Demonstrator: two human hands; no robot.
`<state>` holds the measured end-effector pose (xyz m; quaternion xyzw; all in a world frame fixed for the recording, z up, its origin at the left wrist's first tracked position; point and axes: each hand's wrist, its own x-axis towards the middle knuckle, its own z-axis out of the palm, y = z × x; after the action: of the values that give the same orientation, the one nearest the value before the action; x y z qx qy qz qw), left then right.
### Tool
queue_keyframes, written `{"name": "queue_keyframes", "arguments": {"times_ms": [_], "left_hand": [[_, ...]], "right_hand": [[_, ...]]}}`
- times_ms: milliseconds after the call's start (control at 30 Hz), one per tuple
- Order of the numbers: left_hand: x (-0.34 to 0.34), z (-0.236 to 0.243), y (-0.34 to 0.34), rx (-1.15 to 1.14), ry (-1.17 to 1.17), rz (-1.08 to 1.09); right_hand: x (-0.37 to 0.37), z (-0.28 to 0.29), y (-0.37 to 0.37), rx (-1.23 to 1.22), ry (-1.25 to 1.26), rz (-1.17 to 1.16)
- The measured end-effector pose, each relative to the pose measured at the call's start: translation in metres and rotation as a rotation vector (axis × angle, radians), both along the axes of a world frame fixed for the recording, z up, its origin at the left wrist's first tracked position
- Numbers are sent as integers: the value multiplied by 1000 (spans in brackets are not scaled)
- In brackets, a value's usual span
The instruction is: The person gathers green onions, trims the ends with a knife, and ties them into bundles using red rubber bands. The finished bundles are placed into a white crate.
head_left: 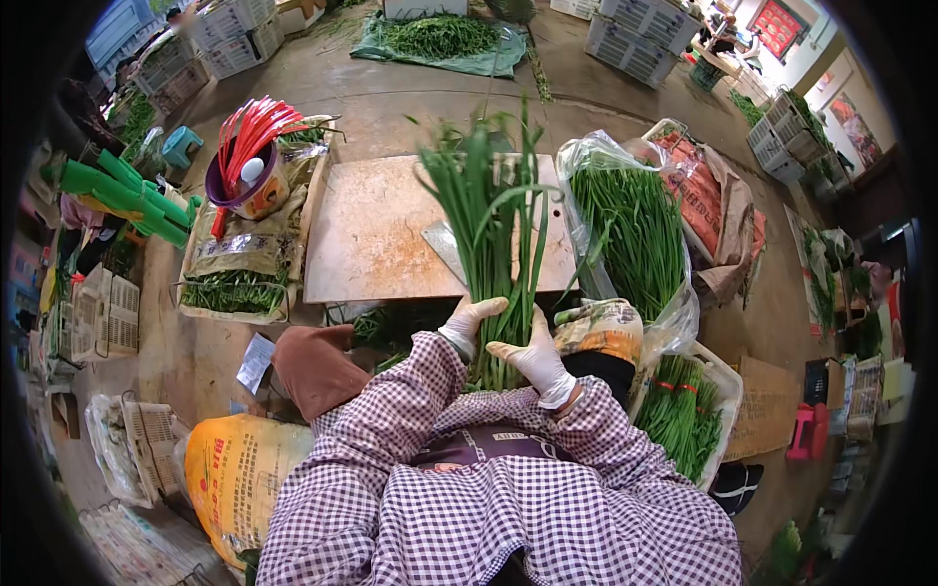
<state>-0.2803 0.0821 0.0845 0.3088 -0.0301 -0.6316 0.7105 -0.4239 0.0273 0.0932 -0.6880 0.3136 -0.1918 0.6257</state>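
My left hand (472, 322), in a white glove, grips a loose bunch of long, flat green leaves (479, 205) from the left. My right hand (535, 361), gloved the same way, holds the lower stalks from the right, a little nearer my body. The bunch stands tilted away from me, its tips over a pale, stained board (362, 225). A flat metal piece (443, 252) on that board is partly hidden behind the leaves. To the right, a clear plastic bag holds more long greens (630, 234). Below it, red-banded bundles (674, 420) lie in a white crate (721, 439).
Left of the board, a crate (234, 313) carries greens, a sack and a purple bucket (252, 186) of red ties. A yellow sack (230, 479) lies near my left arm. Greens lie on a green sheet (376, 54) ahead. Stacked crates (630, 49) stand farther back; people work at the edges.
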Motion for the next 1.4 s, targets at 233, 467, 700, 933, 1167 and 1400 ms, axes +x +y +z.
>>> {"name": "queue_keyframes", "arguments": {"times_ms": [233,467,700,933,1167,1400], "left_hand": [[-8,-46,-13,106,172,120],[-7,-43,-17,126,217,193],[26,-18,2,-21,313,541],[118,-55,78,190,45,701],[113,-22,102,313,-490,488],[68,53,72,-26,-1481,426]], "right_hand": [[5,-31,-10,-73,132,95],[11,-20,-37,-136,297,194],[2,66,-75,-869,706,477],[2,148,-139,-1943,667,617],[19,200,-123,-1920,871,894],[19,203,-92,-1851,778,1065]]}}
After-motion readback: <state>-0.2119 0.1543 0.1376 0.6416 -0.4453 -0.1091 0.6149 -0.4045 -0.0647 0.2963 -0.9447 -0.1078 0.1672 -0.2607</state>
